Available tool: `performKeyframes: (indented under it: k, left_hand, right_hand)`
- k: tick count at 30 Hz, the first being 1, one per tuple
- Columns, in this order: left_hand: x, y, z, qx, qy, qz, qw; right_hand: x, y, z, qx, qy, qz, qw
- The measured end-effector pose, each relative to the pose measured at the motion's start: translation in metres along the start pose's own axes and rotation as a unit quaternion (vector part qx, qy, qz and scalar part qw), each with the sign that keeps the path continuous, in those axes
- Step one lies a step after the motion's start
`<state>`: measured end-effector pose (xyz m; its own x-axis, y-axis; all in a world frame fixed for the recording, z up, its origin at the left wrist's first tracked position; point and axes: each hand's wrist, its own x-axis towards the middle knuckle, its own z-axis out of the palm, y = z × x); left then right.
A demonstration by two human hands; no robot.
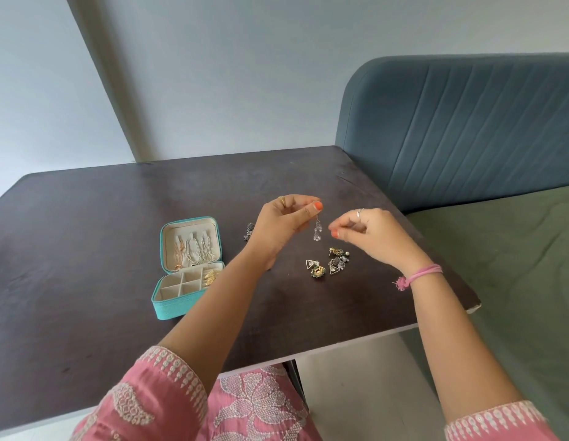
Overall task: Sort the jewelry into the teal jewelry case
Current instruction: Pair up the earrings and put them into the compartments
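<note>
The teal jewelry case (168, 308) lies open on the dark table (85, 249), left of my hands. Chains hang in its lid and a gold piece sits in a right compartment. My left hand (283, 224) pinches the top of a silver dangling earring (316, 230), which hangs above the table. My right hand (369, 233) hovers just right of the earring with fingers curled and pinched together; whether it holds something tiny I cannot tell. A small pile of loose earrings (329, 264) lies below my hands. A dark silver earring (249, 230) shows behind my left hand.
A blue padded headboard (467, 122) and a green bed surface (515, 249) stand to the right of the table. The table's right corner (475, 305) is chipped. Pale wall rises behind.
</note>
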<state>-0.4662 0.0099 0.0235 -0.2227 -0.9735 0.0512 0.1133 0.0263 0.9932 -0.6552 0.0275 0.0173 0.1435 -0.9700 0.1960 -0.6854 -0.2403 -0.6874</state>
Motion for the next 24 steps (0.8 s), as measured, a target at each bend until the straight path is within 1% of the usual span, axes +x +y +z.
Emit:
performKeyframes:
  k: [2,5,7,12,16,18,21,24]
  left_hand:
    - [0.000,-0.001,-0.001,-0.007,-0.003,-0.004,1.000]
    - [0.000,-0.001,-0.001,-0.017,-0.008,-0.008,1.000]
    - [0.001,-0.001,-0.001,-0.016,-0.008,-0.012,1.000]
    - [0.001,-0.001,-0.005,-0.003,-0.013,-0.022,1.000]
    - [0.001,0.002,-0.008,0.017,-0.021,-0.027,0.999]
    - [0.001,0.003,-0.008,0.026,-0.026,-0.030,0.999]
    - [0.001,0.004,-0.008,0.037,-0.032,-0.033,0.998]
    - [0.002,0.005,-0.009,0.041,-0.035,-0.034,0.998]
  right_hand:
    - [-0.003,0.008,0.004,-0.074,-0.057,0.006,0.996]
    - [-0.003,0.016,0.012,-0.164,-0.104,0.012,0.981]
    - [-0.003,0.016,0.016,-0.191,-0.116,0.017,0.975]
    - [-0.004,0.009,0.017,-0.246,-0.116,0.022,0.962]
    - [-0.007,0.013,0.010,-0.170,-0.099,0.036,0.980]
    - [-0.008,0.016,0.003,-0.109,-0.068,0.045,0.991]
    - [-0.009,0.018,-0.004,0.006,-0.014,0.055,0.998]
    - [-0.008,0.014,-0.006,0.156,0.016,0.060,0.986]
